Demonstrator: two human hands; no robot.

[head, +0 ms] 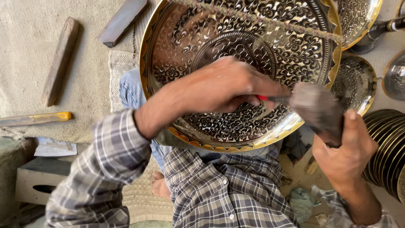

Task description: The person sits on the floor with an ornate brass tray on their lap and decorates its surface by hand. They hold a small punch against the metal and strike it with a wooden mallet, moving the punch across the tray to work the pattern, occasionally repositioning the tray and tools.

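A large round metal plate (190,42) with dense floral engraving and a gold scalloped rim rests tilted on my lap. My left hand (223,86) lies over the plate's middle, fingers closed on a thin chisel (270,99) with a red band; its tip is hidden behind the mallet. My right hand (348,152) grips the handle of a dark wooden mallet (316,109), whose blurred head is at the chisel's end, just over the plate's lower right rim.
More engraved plates (354,82) lie to the right, and a stack of rimmed plates (388,147) stands at the right edge. Wooden sticks (61,59) lie on the sandy floor at left. A grey block (38,177) sits lower left. A rope (261,21) crosses above.
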